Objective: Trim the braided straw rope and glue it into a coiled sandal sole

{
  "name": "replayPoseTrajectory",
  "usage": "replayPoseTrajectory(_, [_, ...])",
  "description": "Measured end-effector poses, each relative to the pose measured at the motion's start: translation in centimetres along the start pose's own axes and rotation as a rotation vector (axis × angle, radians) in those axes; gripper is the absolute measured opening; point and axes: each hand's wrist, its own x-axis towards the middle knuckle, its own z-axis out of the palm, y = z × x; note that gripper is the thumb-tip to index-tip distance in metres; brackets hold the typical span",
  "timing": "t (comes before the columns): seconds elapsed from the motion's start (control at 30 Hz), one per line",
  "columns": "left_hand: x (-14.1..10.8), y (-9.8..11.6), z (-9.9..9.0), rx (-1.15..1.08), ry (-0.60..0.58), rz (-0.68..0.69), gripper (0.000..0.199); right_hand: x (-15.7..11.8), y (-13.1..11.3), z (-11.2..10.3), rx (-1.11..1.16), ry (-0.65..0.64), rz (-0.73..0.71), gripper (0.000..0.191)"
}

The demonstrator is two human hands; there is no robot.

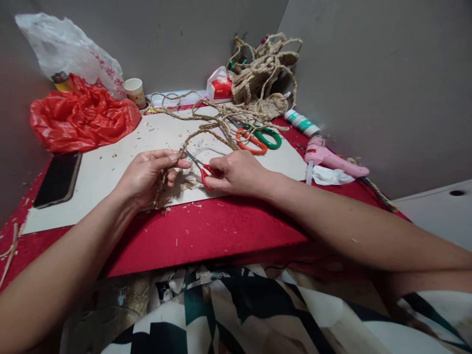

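My left hand pinches a braided straw cord between thumb and fingers. One end of that cord hangs below the hand, and the rest runs back across the white board. In my right hand is a pair of small red-handled scissors, with fingers wrapped round the handles. The blade tips point left and meet the cord right at my left fingertips. Whether the blades are parted there is too small to tell. Behind my right hand lie orange-handled scissors and green-handled scissors, partly under loose cord.
A white board with straw scraps covers much of the red table. Around it are a phone, red plastic bag, paper cup, tissue pack, straw braid pile and pink glue gun. Grey walls enclose the back.
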Motion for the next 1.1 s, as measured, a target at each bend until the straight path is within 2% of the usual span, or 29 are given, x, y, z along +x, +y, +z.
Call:
replayPoseTrajectory(0.37, [0.2,-0.03,-0.21,-0.136,0.028,-0.056,0.009,-0.01,-0.27,0.11,-0.072,-0.017,0.011,0.037])
replayPoseTrajectory(0.8, [0.27,-0.19,-0.35,0.025,-0.035,-0.008,0.005,0.12,-0.04,0.42,0.043,0.003,-0.026,0.03])
replayPoseTrajectory(1.1, [0.45,-0.42,-0.49,0.035,-0.014,-0.009,0.004,-0.08,-0.01,0.25,0.051,0.019,0.012,0.028])
